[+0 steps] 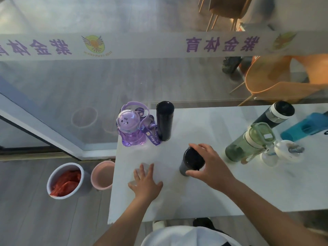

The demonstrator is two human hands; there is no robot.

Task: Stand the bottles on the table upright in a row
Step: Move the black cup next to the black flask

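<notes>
the right hand [211, 167] curls its fingers around the lid of a dark tumbler [191, 161] standing upright on the white table [230, 192], just in front of the tall black flask [165, 120]. the left hand [146, 181] rests flat nearby, fingers spread.

White desk [221, 189], pale marbled top. Far left corner — purple bottle [130, 129] with strap, upright, tall black flask [165, 121] just beside it. Mid-desk: short dark bottle [190, 164], upright. Right side — green bottle [248, 142], dark flask with a white band [274, 115] and blue bottle [305, 127] lying down; small white bottle [282, 153] near the green one, pose unclear. Left hand [146, 181] flat on the top.
</notes>
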